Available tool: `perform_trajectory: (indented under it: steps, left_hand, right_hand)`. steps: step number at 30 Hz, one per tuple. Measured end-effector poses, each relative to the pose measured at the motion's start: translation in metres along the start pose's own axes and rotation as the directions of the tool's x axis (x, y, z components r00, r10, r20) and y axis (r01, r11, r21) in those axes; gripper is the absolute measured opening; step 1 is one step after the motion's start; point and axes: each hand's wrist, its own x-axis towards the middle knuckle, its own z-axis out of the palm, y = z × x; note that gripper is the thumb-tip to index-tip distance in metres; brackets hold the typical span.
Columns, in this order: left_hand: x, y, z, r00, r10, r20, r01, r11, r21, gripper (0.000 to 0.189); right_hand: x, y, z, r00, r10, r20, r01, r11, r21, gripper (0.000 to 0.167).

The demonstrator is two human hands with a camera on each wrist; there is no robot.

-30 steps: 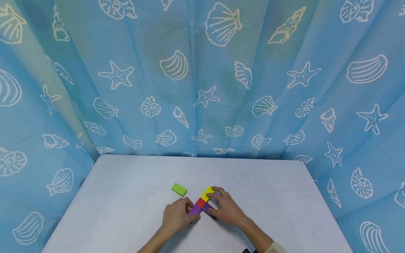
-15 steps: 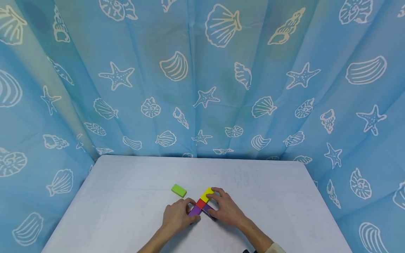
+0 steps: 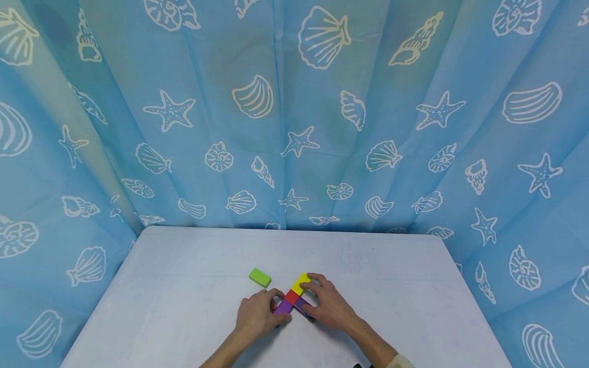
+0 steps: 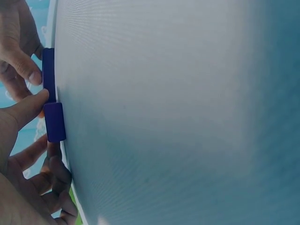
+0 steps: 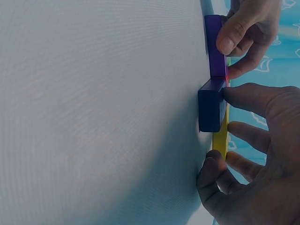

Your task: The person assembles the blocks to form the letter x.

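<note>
Several blocks lie together in the head view. A purple block [image 3: 283, 306], a red one [image 3: 292, 296] and a yellow block [image 3: 301, 283] form a slanting line, and a dark purple block [image 3: 301, 305] branches off to the lower right by the red. My left hand [image 3: 257, 314] pinches the purple block between thumb and fingers. My right hand [image 3: 332, 305] has its thumb on the dark purple block and its fingers on the yellow block. In the right wrist view the dark block's end [image 5: 211, 110] faces the camera, with the yellow side [image 5: 219, 140] behind it.
A light green block [image 3: 260, 277] lies apart on the white table [image 3: 193, 276], behind my left hand. A blue curtain with seashell prints [image 3: 276, 128] hangs along the table's far edge and both sides. Something small and black [image 3: 358, 365] shows by the right forearm.
Both hands and the blocks keep their places. The whole head view has shifted down very slightly.
</note>
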Motion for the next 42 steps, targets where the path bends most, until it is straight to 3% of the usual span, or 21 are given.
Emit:
perform_trajectory:
  steps: [29,42]
  left_hand:
    - [0.0023,-0.0023,-0.0003,1.000,0.023,-0.015,-0.023,1.000,0.012,0.049]
    - [0.0034,-0.0029,-0.0007,1.000,0.021,0.009,-0.021,1.000,0.006,0.053]
  right_hand:
    - [0.0015,-0.0017,-0.0015,1.000,0.009,0.004,-0.009,1.000,-0.010,0.052]
    - [0.0007,-0.0017,-0.0021,1.000,0.014,0.008,-0.014,1.000,-0.002,0.052]
